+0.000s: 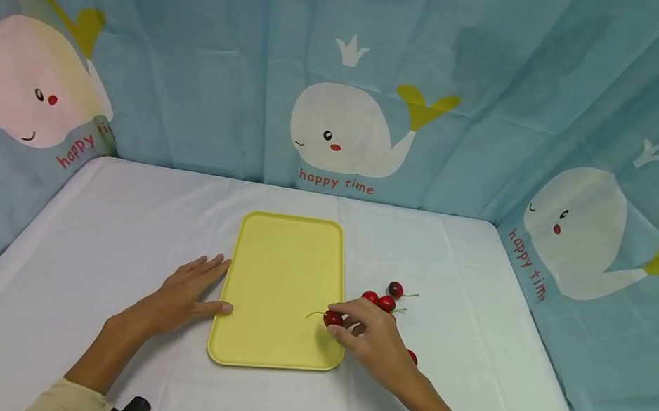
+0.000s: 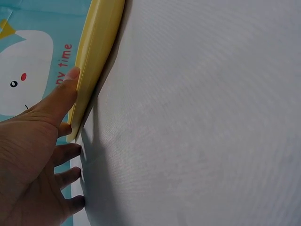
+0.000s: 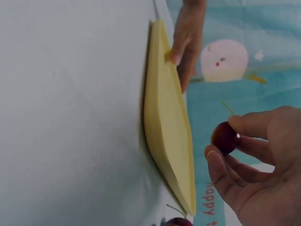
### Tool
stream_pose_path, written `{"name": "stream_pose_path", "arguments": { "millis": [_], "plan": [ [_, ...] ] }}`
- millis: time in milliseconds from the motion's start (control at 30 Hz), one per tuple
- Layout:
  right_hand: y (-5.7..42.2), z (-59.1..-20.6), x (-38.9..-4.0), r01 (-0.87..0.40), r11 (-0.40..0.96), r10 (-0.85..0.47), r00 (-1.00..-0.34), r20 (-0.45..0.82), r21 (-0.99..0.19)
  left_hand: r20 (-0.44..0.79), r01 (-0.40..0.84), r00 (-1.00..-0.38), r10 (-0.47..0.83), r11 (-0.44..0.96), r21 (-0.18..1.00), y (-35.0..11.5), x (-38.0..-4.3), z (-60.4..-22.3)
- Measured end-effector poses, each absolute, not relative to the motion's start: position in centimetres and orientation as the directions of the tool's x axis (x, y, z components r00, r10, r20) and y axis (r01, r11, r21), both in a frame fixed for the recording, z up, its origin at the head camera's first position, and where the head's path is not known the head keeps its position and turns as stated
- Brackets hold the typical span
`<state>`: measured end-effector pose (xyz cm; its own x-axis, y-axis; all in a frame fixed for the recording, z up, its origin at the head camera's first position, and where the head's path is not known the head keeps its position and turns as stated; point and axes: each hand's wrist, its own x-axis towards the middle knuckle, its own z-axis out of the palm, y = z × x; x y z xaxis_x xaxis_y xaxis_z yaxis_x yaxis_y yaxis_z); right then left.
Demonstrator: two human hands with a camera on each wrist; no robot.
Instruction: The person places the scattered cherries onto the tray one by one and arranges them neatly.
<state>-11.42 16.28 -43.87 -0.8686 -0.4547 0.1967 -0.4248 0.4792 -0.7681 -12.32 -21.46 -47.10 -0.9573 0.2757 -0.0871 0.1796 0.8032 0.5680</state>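
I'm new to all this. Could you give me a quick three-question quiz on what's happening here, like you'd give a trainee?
1. Which hand pinches a cherry?
2. True or false: the left hand touches the yellow tray.
3. Where do the other cherries lie?
A) on the yellow tray
B) on the white tablecloth
C) in the left hand

Key: 1. the right hand; 2. true; 3. B

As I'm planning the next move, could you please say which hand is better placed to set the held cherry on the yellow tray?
Probably the right hand: it pinches the cherry, over the yellow tray in the head view, while the left hand touches the tray's left edge.
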Motion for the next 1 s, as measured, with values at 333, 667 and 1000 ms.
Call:
{"name": "stream_pose_path", "arguments": {
  "millis": [333, 667, 1000],
  "plan": [
    [14.3, -44.3, -10.9, -0.35, 0.479, -0.494, -0.865, 0.082, -0.805, -0.089, 0.173, -0.959, 0.269, 0.803, 0.57, -21.3, -12.2, -47.0],
    [12.6, -45.3, -10.6, -0.356, 0.428, -0.535, -0.84, 0.084, -0.831, -0.074, 0.186, -0.959, 0.274, 0.804, 0.565, -21.3, -12.3, -47.1],
    [10.6, -45.8, -10.2, -0.364, 0.413, -0.586, -0.808, 0.062, -0.835, -0.063, 0.204, -0.956, 0.287, 0.802, 0.561, -21.4, -12.3, -47.2]
  ]
}}
